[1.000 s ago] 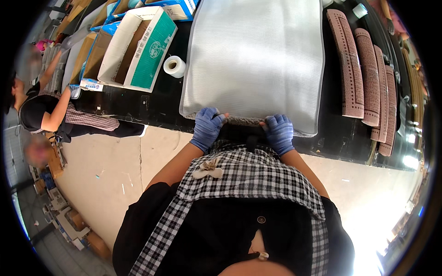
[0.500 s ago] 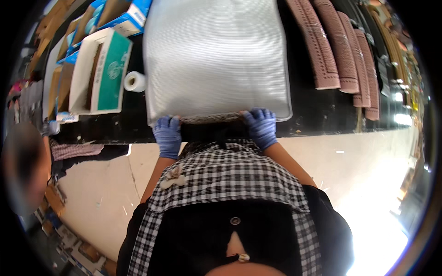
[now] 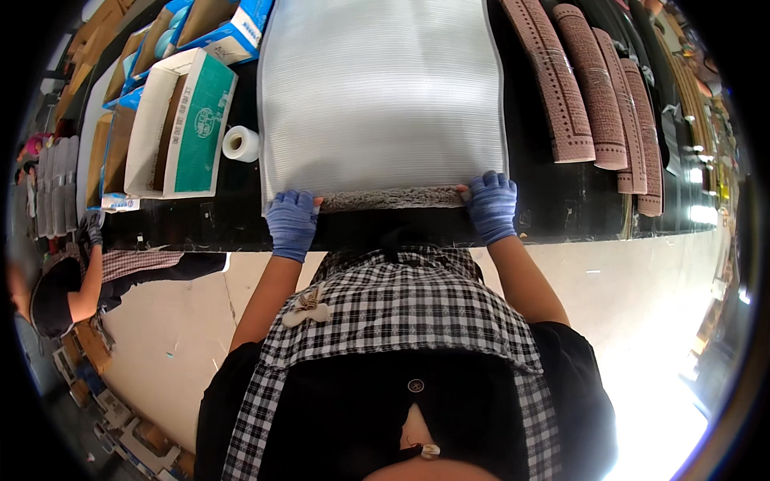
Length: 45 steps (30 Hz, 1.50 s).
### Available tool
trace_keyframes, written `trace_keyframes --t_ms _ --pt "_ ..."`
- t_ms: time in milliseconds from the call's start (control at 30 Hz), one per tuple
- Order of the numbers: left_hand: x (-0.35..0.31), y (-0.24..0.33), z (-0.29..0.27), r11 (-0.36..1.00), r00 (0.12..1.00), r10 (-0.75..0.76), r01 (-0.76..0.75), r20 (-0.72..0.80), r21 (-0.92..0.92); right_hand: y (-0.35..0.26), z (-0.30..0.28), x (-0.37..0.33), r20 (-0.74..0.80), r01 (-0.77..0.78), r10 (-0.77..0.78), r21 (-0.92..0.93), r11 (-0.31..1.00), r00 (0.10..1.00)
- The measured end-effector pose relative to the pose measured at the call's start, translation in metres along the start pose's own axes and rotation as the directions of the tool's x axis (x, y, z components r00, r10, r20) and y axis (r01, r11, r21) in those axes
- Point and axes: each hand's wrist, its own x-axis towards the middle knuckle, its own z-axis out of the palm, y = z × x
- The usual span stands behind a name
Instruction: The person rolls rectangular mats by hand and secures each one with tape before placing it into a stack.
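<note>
A floor mat (image 3: 381, 104) lies on the black table with its pale grey ribbed backing upward. Along its near edge, a narrow strip of dark grey pile (image 3: 393, 198) is turned up over the backing. My left hand (image 3: 292, 223), in a blue knitted glove with the thumb tip bare, is closed on the left end of this folded edge. At the right end, my right hand (image 3: 492, 207), gloved alike, has its fingers curled over the fold, thumb pointing inward. The undersides of both grips are hidden.
Several rolled brownish-pink mats (image 3: 593, 88) lie at the right. A white roll (image 3: 241, 143) stands left of the mat, beside a green-and-white open box (image 3: 192, 124) and blue cartons (image 3: 233, 36). A co-worker's dark-gloved hand (image 3: 92, 228) touches the table's far left.
My right hand has shifted right, to the mat's corner, and the turned-up pile strip shows longer and flatter. At the left, the co-worker has moved, and their arm and gloved hand now show.
</note>
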Motion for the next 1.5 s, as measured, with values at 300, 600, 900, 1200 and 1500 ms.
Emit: trace_keyframes --t_ms 300,600,900,1200,1500 --pt "0.008 -0.007 0.013 0.973 0.963 -0.214 0.195 -0.164 -0.125 0.008 0.004 0.007 0.069 -0.135 0.126 0.141 0.981 0.99" --pt "0.005 0.004 0.002 0.991 0.991 -0.13 0.131 -0.037 0.01 0.012 0.016 0.001 -0.019 0.009 -0.006 0.171 0.985 1.0" --pt "0.0 -0.007 -0.005 0.986 0.998 -0.023 0.014 -0.055 -0.164 0.015 0.015 -0.03 -0.013 -0.03 0.034 0.234 0.972 0.999" --pt "0.076 -0.01 0.003 0.962 0.944 -0.271 0.264 -0.186 -0.062 0.018 0.007 0.034 -0.009 -0.234 0.239 0.181 0.955 0.971" --pt "0.035 -0.012 -0.002 0.998 0.997 0.006 -0.011 -0.083 -0.067 0.018 0.008 0.047 0.185 -0.163 0.125 0.21 0.964 0.975"
